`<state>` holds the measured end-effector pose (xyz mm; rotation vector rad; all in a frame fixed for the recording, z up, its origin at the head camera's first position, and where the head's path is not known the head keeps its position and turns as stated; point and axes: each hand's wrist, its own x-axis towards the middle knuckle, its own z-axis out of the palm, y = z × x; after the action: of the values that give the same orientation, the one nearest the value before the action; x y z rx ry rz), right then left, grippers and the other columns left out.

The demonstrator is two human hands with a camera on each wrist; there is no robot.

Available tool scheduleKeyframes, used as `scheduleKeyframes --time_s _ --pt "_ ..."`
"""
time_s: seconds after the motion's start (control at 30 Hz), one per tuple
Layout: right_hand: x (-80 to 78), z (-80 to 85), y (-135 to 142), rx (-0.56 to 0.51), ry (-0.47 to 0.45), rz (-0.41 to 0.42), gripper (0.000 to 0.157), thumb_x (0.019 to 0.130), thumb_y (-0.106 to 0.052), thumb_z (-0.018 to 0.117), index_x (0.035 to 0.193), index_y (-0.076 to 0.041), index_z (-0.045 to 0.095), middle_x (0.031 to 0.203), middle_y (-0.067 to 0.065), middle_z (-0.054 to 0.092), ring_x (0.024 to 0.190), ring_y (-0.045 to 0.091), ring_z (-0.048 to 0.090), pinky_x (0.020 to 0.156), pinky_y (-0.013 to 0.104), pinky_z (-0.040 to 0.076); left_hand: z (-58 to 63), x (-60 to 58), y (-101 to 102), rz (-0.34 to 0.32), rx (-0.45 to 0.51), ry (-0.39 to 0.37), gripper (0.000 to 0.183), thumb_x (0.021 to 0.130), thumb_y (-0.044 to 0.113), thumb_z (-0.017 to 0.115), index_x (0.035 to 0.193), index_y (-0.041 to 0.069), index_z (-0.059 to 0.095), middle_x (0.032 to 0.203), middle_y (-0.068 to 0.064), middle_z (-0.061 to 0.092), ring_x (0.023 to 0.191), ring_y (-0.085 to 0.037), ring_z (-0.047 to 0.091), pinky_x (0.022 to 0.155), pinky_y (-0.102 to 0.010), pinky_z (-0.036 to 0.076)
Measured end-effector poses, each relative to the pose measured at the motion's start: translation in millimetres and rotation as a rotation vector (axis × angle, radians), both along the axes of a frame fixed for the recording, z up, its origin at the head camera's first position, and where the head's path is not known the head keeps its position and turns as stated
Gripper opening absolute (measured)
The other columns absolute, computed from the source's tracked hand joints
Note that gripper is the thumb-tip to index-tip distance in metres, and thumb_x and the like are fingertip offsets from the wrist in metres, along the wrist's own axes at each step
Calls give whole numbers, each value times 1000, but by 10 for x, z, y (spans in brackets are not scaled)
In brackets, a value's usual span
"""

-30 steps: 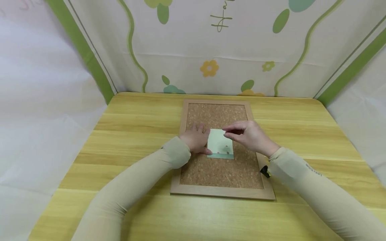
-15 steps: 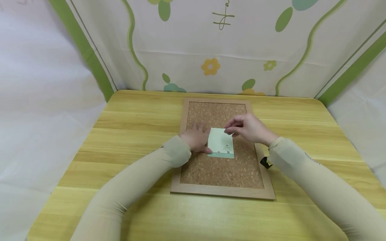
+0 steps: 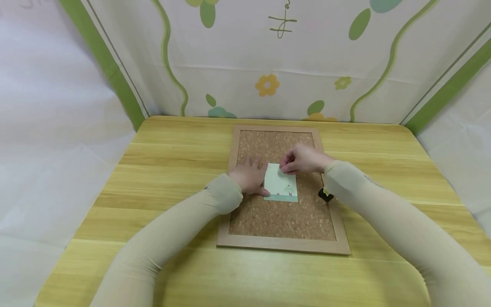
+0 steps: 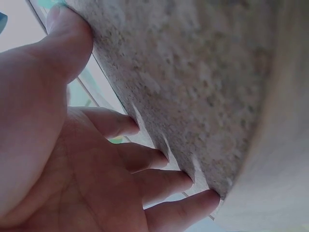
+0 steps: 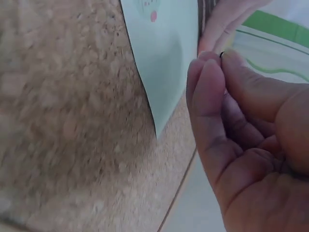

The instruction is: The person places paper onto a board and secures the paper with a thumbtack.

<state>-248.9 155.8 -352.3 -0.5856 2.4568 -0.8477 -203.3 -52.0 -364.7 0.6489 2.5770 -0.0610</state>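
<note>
A pale green paper note (image 3: 280,184) with a darker green bottom band lies flat on a wood-framed cork board (image 3: 280,219). My left hand (image 3: 248,177) rests along the note's left edge, fingers spread and thumb at its lower left corner. In the left wrist view, the fingertips (image 4: 205,203) touch the cork. Over the note's upper part, my right hand (image 3: 304,157) pinches a tiny dark object (image 5: 222,54) between thumb and fingers. The fingers hide nearly all of it, so its kind is unclear. The note's near corner lies slightly off the cork in the right wrist view.
The board lies on a yellow wood-grain table (image 3: 172,170). Behind it hangs a white cloth (image 3: 222,47) printed with flowers and green vines. A small black-and-yellow device (image 3: 326,195) sits at the right wrist, over the board's right frame.
My right hand has shifted left along the note's top, from its right corner toward the middle, still pinching. The left hand has stayed in place.
</note>
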Motion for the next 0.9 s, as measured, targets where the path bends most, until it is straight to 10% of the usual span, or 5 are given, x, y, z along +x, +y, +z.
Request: scheduleKeyframes --time_s 0.9 --pt "-215 -17 -454 399 1 156 15 95 -17 65 88 -7 73 81 2 64 74 16 53 66 28 42 -48 -26 14 -15 -14 11 99 89 65 53 160 12 10 164 -19 -1 147 -46 4 114 -54 23"
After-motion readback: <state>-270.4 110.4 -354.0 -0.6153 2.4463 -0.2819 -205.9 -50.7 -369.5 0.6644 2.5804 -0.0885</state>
